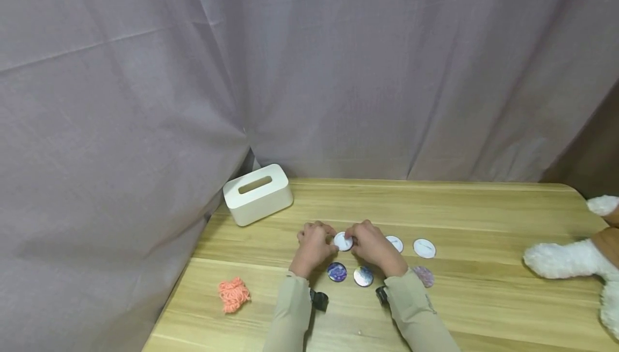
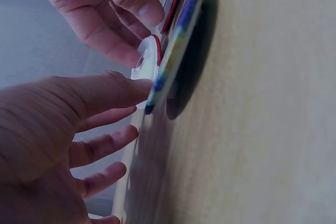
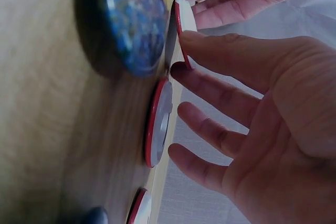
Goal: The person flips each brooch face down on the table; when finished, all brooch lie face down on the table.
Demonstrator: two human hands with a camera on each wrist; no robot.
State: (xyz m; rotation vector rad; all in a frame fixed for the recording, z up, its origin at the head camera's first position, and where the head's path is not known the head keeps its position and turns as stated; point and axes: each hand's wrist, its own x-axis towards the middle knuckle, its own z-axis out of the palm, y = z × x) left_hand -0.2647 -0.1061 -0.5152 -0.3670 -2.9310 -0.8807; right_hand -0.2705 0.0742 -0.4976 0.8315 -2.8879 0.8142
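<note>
Between the two hands is a round button badge [image 1: 343, 241], its white back facing up and its rim red in the wrist views. My left hand [image 1: 314, 244] holds its left edge between thumb and index finger. From the right side, my right hand [image 1: 372, 244] pinches the same badge, while its other fingers [image 3: 202, 166] spread apart. Right of that hand lie a white-backed badge [image 1: 395, 243], partly covered, and another with its pin showing [image 1: 424, 248]. Nearer the body are picture-side-up badges: a purple-blue one [image 1: 337, 272], a blue-yellow one [image 1: 363, 276] and a pinkish one [image 1: 423, 276] partly behind the right sleeve.
A white tissue box [image 1: 258, 195] stands at the table's back left. Coral yarn [image 1: 234, 294] lies bundled at the left. A white-and-brown plush thing [image 1: 563, 259] reaches over the right side of the wooden table [image 1: 483, 303]. Grey curtain [image 1: 338, 72] hangs behind.
</note>
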